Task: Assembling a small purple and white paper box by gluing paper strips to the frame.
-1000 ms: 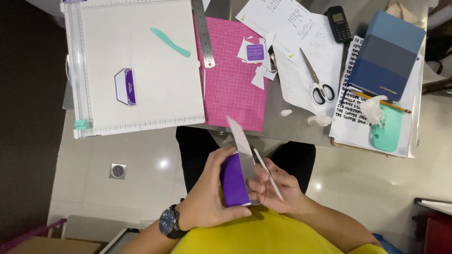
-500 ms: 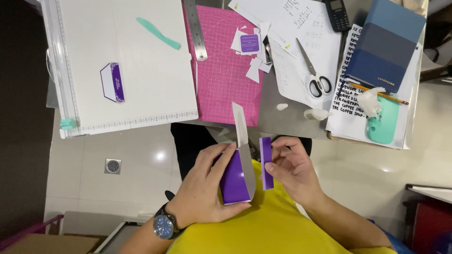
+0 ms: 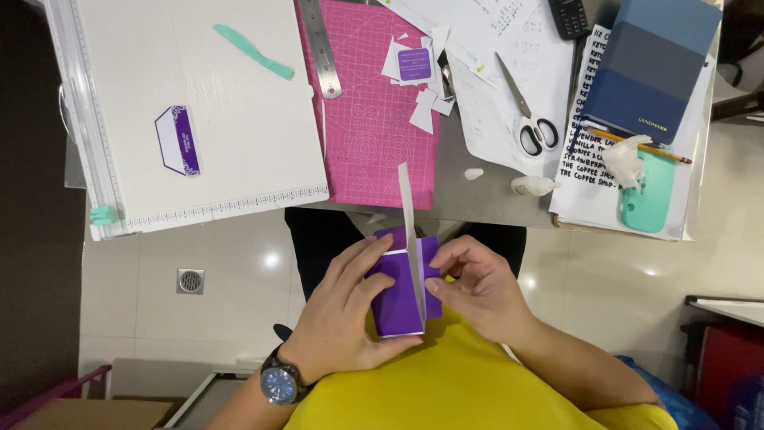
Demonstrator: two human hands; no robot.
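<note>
A purple folded paper box (image 3: pixel 395 301) is held over my lap, just below the table's near edge. My left hand (image 3: pixel 344 313), with a watch on the wrist, wraps its left side and bottom. My right hand (image 3: pixel 476 285) presses a purple flap against its right side. A long white paper strip (image 3: pixel 407 219) stands up from the box between my hands.
On the table lie a white scoring board (image 3: pixel 207 103) with a teal tool (image 3: pixel 253 51) and a purple label piece (image 3: pixel 180 140), a pink cutting mat (image 3: pixel 374 119), a steel ruler (image 3: pixel 320 48), paper scraps, scissors (image 3: pixel 527 118), a blue notebook (image 3: pixel 649 64) and a pencil (image 3: pixel 637 145).
My right hand has folded the loose purple flap in against the box's right side. My view has shifted slightly, and the white strip stands more upright.
</note>
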